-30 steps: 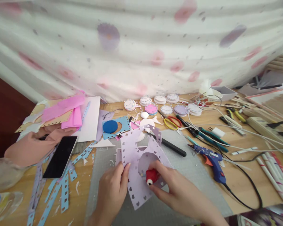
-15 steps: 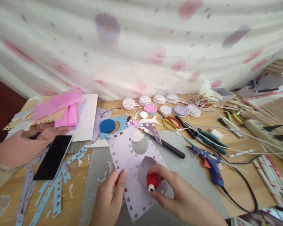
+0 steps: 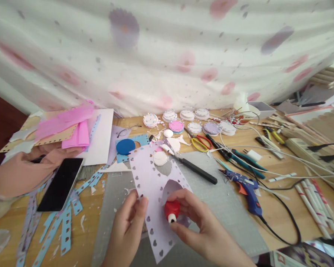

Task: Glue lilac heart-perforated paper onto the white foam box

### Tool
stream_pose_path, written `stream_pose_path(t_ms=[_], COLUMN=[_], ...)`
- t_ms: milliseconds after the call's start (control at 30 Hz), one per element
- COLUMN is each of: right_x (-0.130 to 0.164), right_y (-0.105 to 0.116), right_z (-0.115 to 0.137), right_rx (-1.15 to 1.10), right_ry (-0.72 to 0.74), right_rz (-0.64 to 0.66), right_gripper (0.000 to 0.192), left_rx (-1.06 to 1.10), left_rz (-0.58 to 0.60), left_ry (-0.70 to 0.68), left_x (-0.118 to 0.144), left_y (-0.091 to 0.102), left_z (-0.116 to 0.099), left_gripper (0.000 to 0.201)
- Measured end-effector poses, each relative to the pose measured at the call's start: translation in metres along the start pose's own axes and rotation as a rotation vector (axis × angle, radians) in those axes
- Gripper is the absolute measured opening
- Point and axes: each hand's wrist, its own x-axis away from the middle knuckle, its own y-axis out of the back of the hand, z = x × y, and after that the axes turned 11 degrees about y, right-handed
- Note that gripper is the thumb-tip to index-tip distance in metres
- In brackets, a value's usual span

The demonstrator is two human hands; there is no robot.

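In the head view, a sheet of lilac paper (image 3: 151, 181) with heart-shaped holes along its edges is held over the grey cutting mat (image 3: 217, 207). My left hand (image 3: 130, 218) pinches the sheet's left edge between thumb and fingers. My right hand (image 3: 195, 222) is closed around a small red object with a white end (image 3: 172, 210), whose exact kind I cannot make out. That object is in front of a darker lilac patch on the lower part of the sheet. Farther up, a round hole shows in the paper, with a white disc (image 3: 160, 158) partly visible there.
A black-handled craft knife (image 3: 199, 170) lies beyond the sheet. Rightward are scissors (image 3: 200, 143), a blue glue gun (image 3: 246, 189) and white cables. Decorated discs (image 3: 195, 128) stand at the back. A phone (image 3: 60, 184) and punched blue strips (image 3: 66, 231) lie left.
My right hand and the red object have shifted slightly left across the paper, and the object's white end shows more. The lilac sheet has tilted a little; my left hand keeps its grip.
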Motion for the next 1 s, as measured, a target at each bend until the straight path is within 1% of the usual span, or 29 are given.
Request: stream_pose_path(t_ms=[67, 133, 167, 267, 433, 600, 733, 867, 1000], right_x=[-0.001, -0.002, -0.003, -0.006, -0.013, -0.018, -0.019, -0.017, -0.015], right_y=[-0.001, -0.002, -0.003, -0.005, -0.005, 0.0, 0.002, 0.003, 0.004], right_z=[-0.002, -0.005, -0.007, -0.012, -0.015, -0.014, -0.016, -0.016, -0.011], right_rx=[-0.012, -0.041, -0.065, -0.152, -0.247, -0.283, -0.31, -0.269, -0.221], right_ry=[0.002, 0.0, -0.007, -0.028, -0.05, -0.102, -0.119, -0.12, -0.126], right_rz=[-0.002, -0.007, -0.011, -0.019, -0.033, -0.021, -0.02, 0.02, 0.044], right_gripper=[0.03, 0.03, 0.03, 0.028, 0.029, 0.029, 0.03, 0.026, 0.022], left_rx=[0.037, 0.039, 0.031, 0.012, -0.046, -0.062, -0.077, -0.076, -0.064], left_rz=[0.093, 0.122, 0.118, 0.078, 0.093, 0.074, 0.079, 0.082, 0.094], left_ry=[0.015, -0.001, -0.013, -0.043, -0.087, -0.092, -0.083, -0.068, -0.066], left_x=[0.003, 0.004, 0.004, 0.004, 0.003, -0.001, -0.002, -0.002, -0.003], left_y=[0.0, 0.001, 0.002, 0.004, 0.008, 0.008, 0.007, 0.008, 0.007], left_z=[0.003, 0.01, 0.012, 0.016, 0.011, 0.011, 0.012, 0.012, 0.013], left_gripper=[0.039, 0.047, 0.046, 0.036, 0.027, 0.029, 0.025, 0.028, 0.03])
